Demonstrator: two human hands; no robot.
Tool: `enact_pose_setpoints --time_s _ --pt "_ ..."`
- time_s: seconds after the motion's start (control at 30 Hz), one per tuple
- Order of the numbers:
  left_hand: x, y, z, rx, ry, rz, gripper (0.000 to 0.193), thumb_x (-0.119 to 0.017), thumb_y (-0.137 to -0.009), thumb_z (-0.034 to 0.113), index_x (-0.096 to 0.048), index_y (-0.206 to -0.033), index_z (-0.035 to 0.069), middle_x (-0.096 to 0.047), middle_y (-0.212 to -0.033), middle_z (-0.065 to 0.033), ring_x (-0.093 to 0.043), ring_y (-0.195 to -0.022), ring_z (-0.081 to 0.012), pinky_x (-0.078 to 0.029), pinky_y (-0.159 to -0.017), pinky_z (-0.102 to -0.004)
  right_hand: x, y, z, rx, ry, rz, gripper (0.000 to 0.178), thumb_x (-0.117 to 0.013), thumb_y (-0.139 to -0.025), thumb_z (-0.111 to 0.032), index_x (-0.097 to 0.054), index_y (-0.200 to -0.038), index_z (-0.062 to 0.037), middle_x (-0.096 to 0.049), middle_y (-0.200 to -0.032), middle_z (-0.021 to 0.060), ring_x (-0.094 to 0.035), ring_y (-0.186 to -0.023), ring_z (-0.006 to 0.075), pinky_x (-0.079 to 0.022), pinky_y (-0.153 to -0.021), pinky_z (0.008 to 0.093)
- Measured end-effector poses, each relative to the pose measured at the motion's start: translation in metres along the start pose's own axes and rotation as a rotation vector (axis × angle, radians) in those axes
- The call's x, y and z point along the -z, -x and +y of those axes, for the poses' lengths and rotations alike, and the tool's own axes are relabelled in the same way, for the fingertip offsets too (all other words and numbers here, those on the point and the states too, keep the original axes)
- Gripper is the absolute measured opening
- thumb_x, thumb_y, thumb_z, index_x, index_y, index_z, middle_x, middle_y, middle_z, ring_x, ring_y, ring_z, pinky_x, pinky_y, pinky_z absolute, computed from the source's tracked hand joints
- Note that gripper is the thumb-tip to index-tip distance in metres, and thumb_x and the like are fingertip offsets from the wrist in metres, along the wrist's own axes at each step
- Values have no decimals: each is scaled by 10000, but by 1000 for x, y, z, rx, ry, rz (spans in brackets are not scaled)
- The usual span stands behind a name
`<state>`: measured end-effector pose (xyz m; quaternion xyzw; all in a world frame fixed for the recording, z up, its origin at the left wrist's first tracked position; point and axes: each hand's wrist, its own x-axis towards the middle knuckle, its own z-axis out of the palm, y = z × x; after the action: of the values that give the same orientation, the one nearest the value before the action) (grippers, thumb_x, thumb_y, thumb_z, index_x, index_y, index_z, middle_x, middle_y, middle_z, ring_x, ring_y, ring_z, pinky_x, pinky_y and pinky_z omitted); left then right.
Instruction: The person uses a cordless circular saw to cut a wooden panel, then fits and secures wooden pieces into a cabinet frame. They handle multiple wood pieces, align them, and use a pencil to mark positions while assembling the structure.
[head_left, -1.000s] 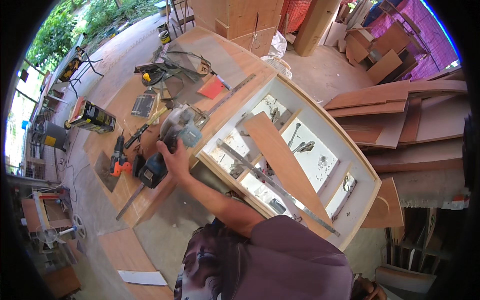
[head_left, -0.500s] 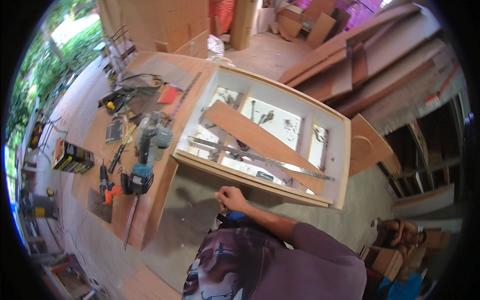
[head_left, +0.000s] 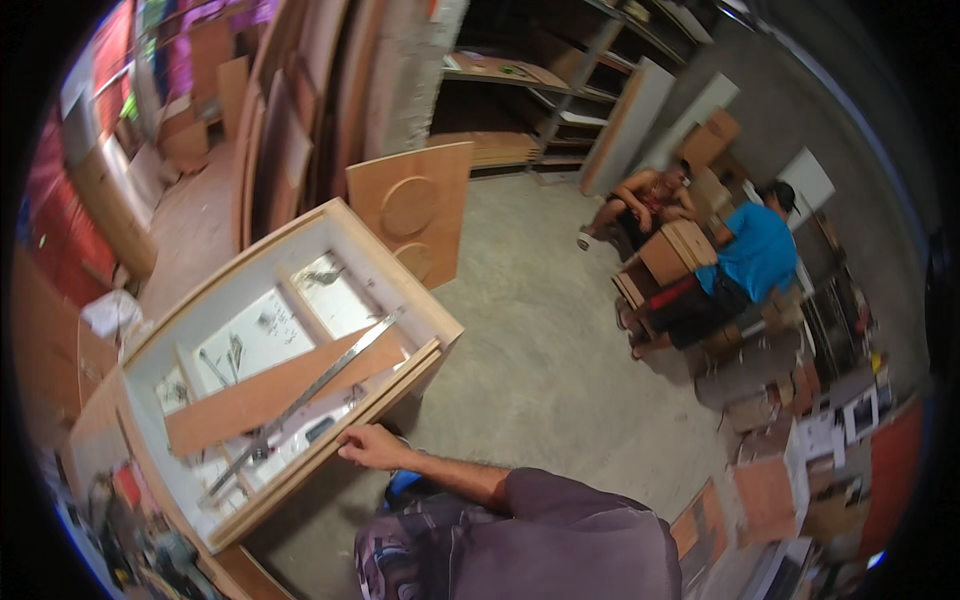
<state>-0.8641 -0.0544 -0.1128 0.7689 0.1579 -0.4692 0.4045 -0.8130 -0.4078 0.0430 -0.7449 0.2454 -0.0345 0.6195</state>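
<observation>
No lettering, numbers, labels or signs can be read; the person's printed shirt (head_left: 412, 540) near six o'clock shows no legible words.

I watch through one wide fisheye on the wearer's head, looking down from close to the shallow wooden box (head_left: 400, 380), across floor (head_left: 540, 310) right of it toward shelves (head_left: 603, 45) beyond.

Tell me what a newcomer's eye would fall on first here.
Probably the big open wooden box left of centre, where a long metal strip crosses over a loose wooden board. The person's right hand, fingers loosely curled, is at the box's near edge, though contact is hard to confirm. Next might come a co-worker's bright blue shirt on the right, beside a brown box.
</observation>
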Motion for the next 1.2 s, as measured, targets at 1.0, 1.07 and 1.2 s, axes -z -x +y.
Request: enact_pose_setpoints --time_s 1.0,1.07,1.2 --pt "69 -2 306 -552 -98 863 335 -733 -982 196 -731 -1254 1 -777 -966 -117 -737 -862 -175 -595 -795 -322 147 -211 9 283 701 -83 332 -771 -844 -145 -730 -1168 -81 -685 -1082 154 -612 -1070 393 -519 -946 511" --pt "76 -28 323 -572 -76 793 313 -740 -966 181 -731 -1221 1 -770 -996 -137 -749 -875 -219 -598 -802 -359 148 -213 9 248 742 -126 349 -798 -795 -153 -728 -1128 -75 -664 -1106 176 -597 -1089 407 -498 -959 518" --pt "103 -81 312 -292 180 729 523 -763 -954 218 -606 -1368 -61 -761 -1010 -157 -756 -892 -228 -613 -811 -362 179 -221 31 331 812 43 291 -821 -830 -180 -691 -1019 0 -691 -1044 187 -631 -1017 377 -515 -877 491"
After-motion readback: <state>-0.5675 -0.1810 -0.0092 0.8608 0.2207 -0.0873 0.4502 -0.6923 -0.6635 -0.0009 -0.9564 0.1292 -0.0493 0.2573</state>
